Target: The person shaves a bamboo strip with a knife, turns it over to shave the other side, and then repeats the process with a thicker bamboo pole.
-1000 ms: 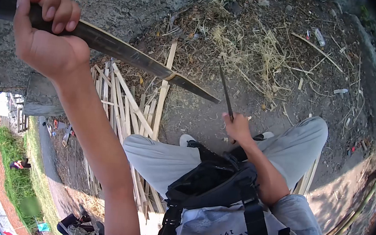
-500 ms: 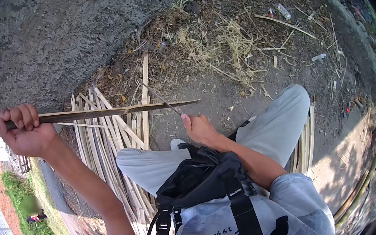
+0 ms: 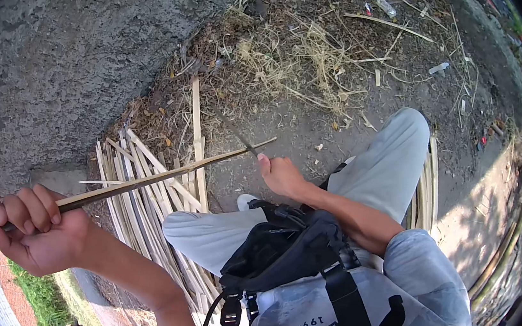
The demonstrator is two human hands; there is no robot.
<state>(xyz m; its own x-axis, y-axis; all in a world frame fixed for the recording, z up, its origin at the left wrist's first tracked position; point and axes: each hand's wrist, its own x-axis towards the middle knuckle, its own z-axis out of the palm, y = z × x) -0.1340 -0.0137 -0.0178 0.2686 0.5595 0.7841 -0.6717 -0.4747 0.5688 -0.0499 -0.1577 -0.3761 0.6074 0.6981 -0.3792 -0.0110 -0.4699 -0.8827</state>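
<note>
Gripping the long strip in our left hand, fingers curled around it | our right hand closed on the knife, at the strip's far end | pale slats beyond our left fingers

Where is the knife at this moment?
In the head view, the knife is left of centre, in the right hand, crossing the far end of the long strip.
</note>
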